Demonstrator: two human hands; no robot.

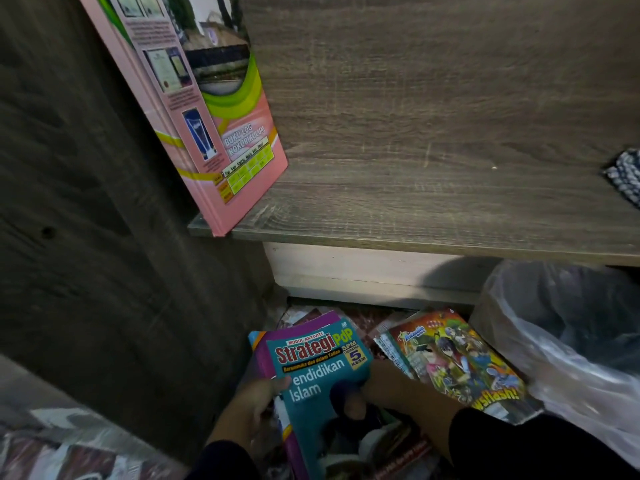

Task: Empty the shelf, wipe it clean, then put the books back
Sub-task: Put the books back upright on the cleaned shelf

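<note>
A grey wood-grain shelf [433, 202] holds one pink book [214, 133], which leans upright against the left side wall. Below it, on the floor, both my hands grip a teal and purple workbook titled "Strategi PdP" [318, 368]. My left hand [252, 407] clasps its left edge, thumb on the cover. My right hand [398, 393] holds its right edge, fingers wrapped over the cover. A colourful comic book [457, 362] lies on the floor just right of the workbook, partly under my right wrist.
A patterned dark cloth [623, 174] rests at the shelf's right end. A clear plastic bag [554, 341] bulges at the lower right. The cabinet's dark side panel [104, 237] stands on the left. More books and papers [346, 317] lie under the workbook.
</note>
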